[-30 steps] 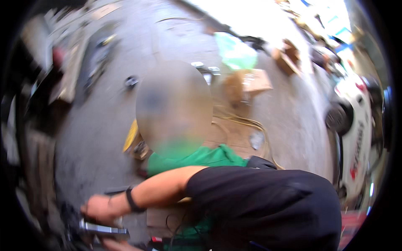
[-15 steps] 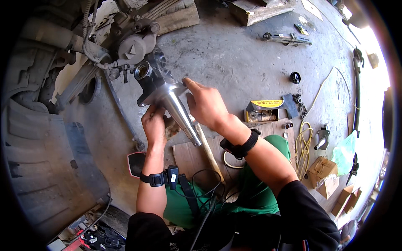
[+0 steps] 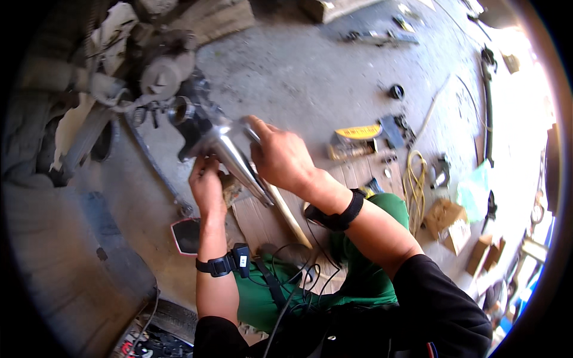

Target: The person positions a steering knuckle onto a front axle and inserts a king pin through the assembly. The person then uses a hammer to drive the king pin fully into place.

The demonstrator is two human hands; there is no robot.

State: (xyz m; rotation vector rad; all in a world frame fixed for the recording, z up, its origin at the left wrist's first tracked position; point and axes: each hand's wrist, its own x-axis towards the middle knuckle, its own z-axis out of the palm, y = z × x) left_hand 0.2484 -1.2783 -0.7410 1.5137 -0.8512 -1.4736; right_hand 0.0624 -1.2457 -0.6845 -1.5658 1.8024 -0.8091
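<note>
I hold a metal steering knuckle [image 3: 196, 132] with a long polished spindle [image 3: 235, 160], angled down to the right beside the vehicle's underside. My left hand [image 3: 206, 184] is under its flange with fingers curled on it. My right hand [image 3: 280, 158] grips the flange from the right, fingers bent over its rim. A brake part [image 3: 160, 80] with a hose sits just above the knuckle, partly blurred. A pale wooden handle [image 3: 292, 221] runs below the spindle over cardboard [image 3: 250, 218]; its far end is hidden.
Wheel-well liner [image 3: 89, 250] fills the left. Wooden blocks [image 3: 215, 24] lie at the top. On the floor [image 3: 286, 71] are a yellow parts box [image 3: 352, 143], a black ring [image 3: 396, 92], coiled yellow hose [image 3: 413, 197], cardboard boxes [image 3: 446, 221], a green bag [image 3: 473, 197] and a long bar [image 3: 488, 113].
A second ago the view was turned and blurred; now it faces the knuckle. Since half a second ago the knuckle and both hands sit slightly further left in view, still in contact.
</note>
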